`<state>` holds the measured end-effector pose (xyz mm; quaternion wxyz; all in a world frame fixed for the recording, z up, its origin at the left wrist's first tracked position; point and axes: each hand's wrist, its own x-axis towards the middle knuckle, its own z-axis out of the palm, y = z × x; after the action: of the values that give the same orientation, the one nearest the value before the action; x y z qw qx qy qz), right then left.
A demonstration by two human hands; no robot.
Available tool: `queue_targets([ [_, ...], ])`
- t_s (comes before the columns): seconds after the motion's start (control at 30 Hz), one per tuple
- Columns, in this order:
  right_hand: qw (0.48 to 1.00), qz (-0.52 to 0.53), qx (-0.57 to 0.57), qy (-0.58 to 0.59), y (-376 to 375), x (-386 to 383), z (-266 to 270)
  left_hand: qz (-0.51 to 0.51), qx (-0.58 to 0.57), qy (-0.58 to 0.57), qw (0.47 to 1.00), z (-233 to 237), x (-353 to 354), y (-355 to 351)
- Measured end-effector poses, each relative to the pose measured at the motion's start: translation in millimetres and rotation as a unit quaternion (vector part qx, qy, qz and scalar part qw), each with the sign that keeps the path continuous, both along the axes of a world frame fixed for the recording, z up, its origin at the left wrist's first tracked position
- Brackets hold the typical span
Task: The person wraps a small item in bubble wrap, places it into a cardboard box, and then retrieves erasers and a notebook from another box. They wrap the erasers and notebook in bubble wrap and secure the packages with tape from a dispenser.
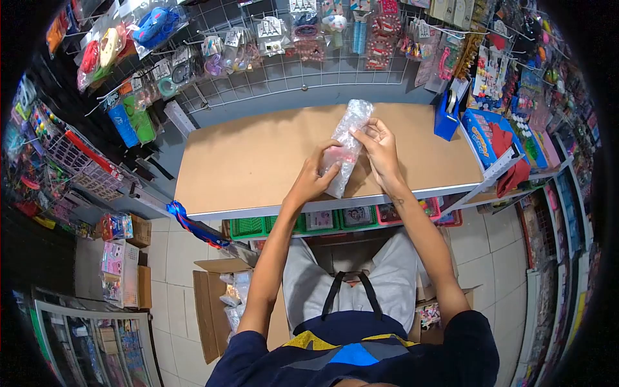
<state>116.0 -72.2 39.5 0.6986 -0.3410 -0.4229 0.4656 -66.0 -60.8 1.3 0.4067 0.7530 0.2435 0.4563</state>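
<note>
Above the brown tabletop, both my hands hold a long bubble-wrapped package, tilted with its upper end leaning right. My left hand is closed on its lower left side, by a pinkish-red patch that shows at the middle. What that patch belongs to is blurred by the plastic. My right hand pinches the package's right edge higher up, thumb and fingers bent around it.
A blue tape dispenser stands at the table's right end beside a blue box. Green baskets sit under the tabletop. An open carton with wrapped packets is on the floor at left. Hanging goods line the wire grid.
</note>
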Motion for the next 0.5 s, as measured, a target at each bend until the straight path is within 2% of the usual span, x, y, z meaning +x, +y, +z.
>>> queue_targets([
  [0.1,1.000,0.019,-0.003,0.020,0,0,3,-0.014,-0.029,-0.107,0.994,-5,9,3],
  [0.2,0.999,0.025,-0.016,0.025,-4,0,16,-0.033,-0.103,-0.148,0.983,7,9,-7],
  [0.3,0.997,0.061,-0.045,0.003,3,8,21,-0.035,-0.097,-0.041,0.994,-2,5,6],
  [0.43,0.989,0.127,-0.069,-0.032,4,17,26,-0.069,-0.176,-0.049,0.981,1,2,11],
  [0.5,0.990,0.112,-0.046,-0.074,1,15,27,-0.074,-0.199,-0.051,0.976,2,1,9],
])
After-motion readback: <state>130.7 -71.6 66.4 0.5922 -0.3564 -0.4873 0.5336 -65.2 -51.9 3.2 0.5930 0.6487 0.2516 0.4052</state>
